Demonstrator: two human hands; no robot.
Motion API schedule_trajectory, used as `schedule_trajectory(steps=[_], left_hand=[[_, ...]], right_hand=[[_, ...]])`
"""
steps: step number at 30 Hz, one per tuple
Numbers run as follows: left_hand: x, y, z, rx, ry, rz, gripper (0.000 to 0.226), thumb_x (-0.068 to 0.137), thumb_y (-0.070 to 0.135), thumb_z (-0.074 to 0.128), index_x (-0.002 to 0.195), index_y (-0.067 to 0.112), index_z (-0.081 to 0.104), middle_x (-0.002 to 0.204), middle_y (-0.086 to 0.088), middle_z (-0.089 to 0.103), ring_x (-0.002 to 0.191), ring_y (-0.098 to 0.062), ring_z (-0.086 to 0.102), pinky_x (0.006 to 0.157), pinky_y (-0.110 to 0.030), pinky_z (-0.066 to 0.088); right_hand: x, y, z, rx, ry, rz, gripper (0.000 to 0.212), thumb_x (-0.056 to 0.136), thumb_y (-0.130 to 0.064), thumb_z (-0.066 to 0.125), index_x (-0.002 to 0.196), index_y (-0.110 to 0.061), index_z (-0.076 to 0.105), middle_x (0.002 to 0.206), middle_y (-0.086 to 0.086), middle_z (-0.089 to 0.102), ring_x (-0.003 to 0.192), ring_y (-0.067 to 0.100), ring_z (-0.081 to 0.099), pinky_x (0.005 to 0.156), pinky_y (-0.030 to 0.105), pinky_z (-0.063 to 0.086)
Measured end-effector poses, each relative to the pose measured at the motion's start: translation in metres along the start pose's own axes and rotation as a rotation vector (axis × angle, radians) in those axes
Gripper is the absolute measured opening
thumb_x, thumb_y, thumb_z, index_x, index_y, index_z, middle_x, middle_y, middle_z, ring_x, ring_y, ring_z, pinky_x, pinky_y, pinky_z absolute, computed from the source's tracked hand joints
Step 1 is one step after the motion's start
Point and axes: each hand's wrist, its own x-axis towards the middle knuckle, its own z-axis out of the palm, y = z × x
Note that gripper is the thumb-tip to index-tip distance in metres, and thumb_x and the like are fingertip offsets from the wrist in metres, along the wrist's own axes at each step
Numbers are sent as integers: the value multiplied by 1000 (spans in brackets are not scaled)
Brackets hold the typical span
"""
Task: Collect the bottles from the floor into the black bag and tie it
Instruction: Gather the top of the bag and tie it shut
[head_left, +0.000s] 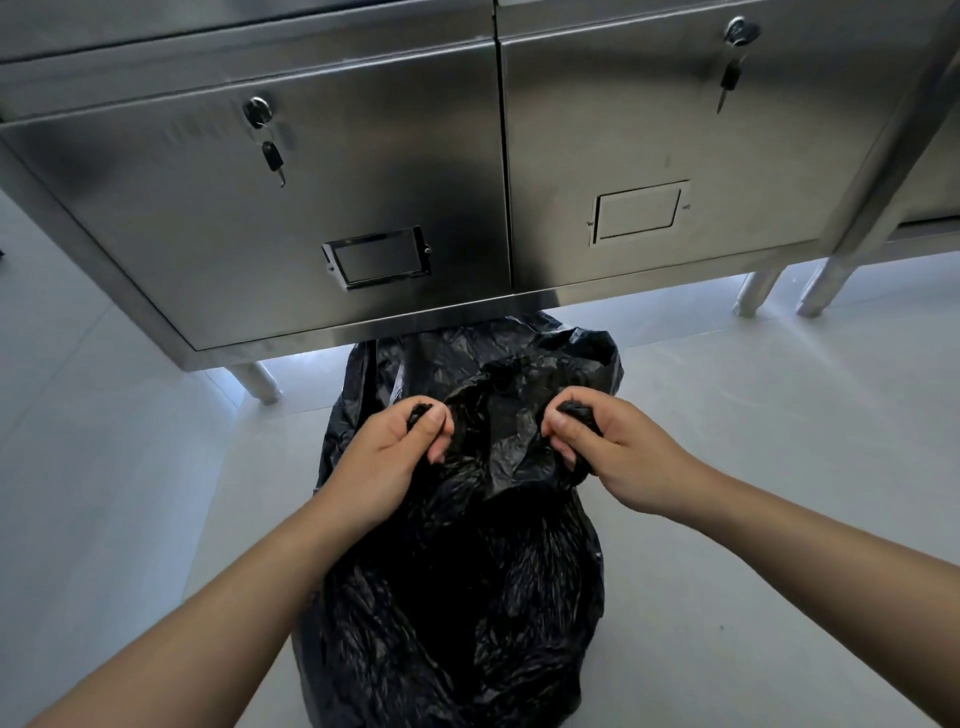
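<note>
Steel cabinet (363, 197) fills the top of my view: two drawer fronts side by side, each with a lock and a key hanging from it, each with a label holder lower down. It stands on legs; pale floor (753, 467) shows beneath and all around it.

Black bag (467, 597) sits on the floor right in front of the cabinet, centre frame. Its far edge reaches under the cabinet's bottom rail. It looks bulky and crumpled, and the plastic is opaque, so I can't tell what's inside. No bottles visible on the floor in this view.

Both forearms come in from the bottom corners and meet at the bag's top.

Left hand (395, 447): clenched on a gathered twist of the bag's rim, thumb pressed on top, fingers curled under. A black nub of plastic pokes out above the thumb.

Right hand (608, 447): same grip, fist clamped on the opposite gathered corner, thumb over it, plastic bunched between thumb and fingers.

The two fists are near each other but apart, with a slack fold of bag between them. The two gathered corners aren't crossed or knotted; the bag's mouth is pulled together but not tied.
</note>
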Motion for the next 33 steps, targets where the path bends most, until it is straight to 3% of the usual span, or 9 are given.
schedule_trajectory(steps=[4, 8, 12, 18, 23, 26, 29, 33], left_hand=[[0, 6, 3, -16, 5, 17, 33, 98, 23, 41, 68, 29, 54, 51, 10, 46, 55, -5, 40, 56, -12, 34], [9, 28, 4, -93, 101, 158, 27, 93, 29, 43, 68, 31, 55, 59, 11, 56, 59, 1, 49, 61, -8, 39], [11, 29, -2, -251, 106, 165, 27, 92, 28, 43, 67, 32, 55, 54, 10, 49, 59, -8, 51, 65, -14, 42], [-3, -2, -8, -107, -105, 7, 25, 95, 17, 42, 71, 15, 47, 55, 9, 38, 51, -5, 39, 56, -11, 36], [-12, -21, -31, 41, -27, -135, 30, 98, 12, 37, 69, 15, 44, 59, 5, 36, 49, -3, 34, 50, -12, 31], [-21, -35, -50, -8, 33, -204, 29, 98, 14, 37, 70, 12, 44, 55, 8, 32, 50, -7, 31, 55, -24, 25], [-16, -32, -50, 0, 35, -189, 29, 98, 17, 37, 71, 12, 44, 53, 10, 32, 51, -10, 30, 58, -29, 23], [-2, -6, -34, 40, 55, -33, 28, 98, 21, 39, 72, 20, 49, 52, 12, 41, 57, -9, 41, 64, -24, 35]], right_hand=[[0, -12, 4, 209, 58, 27, 24, 98, -15, 41, 77, -16, 53, 49, -11, 48, 48, 2, 42, 48, 8, 33], [3, -37, 9, 287, 58, -58, 23, 98, -19, 40, 79, -19, 53, 59, -7, 61, 55, 9, 56, 40, 15, 35], [5, -38, 2, 349, 58, -10, 23, 99, -17, 39, 79, -15, 49, 54, -6, 53, 50, 11, 55, 36, 15, 27], [-2, 0, 1, 273, 9, 75, 24, 98, -9, 37, 77, -8, 46, 53, 1, 41, 45, 7, 46, 43, 8, 32], [-13, 23, -15, 222, 79, 159, 27, 98, -5, 37, 73, -8, 46, 55, 5, 34, 42, 7, 42, 43, 9, 33], [-19, 34, -27, 184, 126, 191, 27, 98, -5, 37, 73, -7, 46, 56, 5, 32, 42, 7, 39, 43, 9, 32], [-17, 31, -27, 146, 136, 162, 24, 98, -7, 39, 75, -8, 47, 52, 1, 37, 44, 10, 40, 43, 11, 32], [-13, 12, -22, 173, 158, 81, 21, 98, -11, 39, 79, -10, 48, 51, -7, 46, 48, 11, 46, 43, 13, 32]])
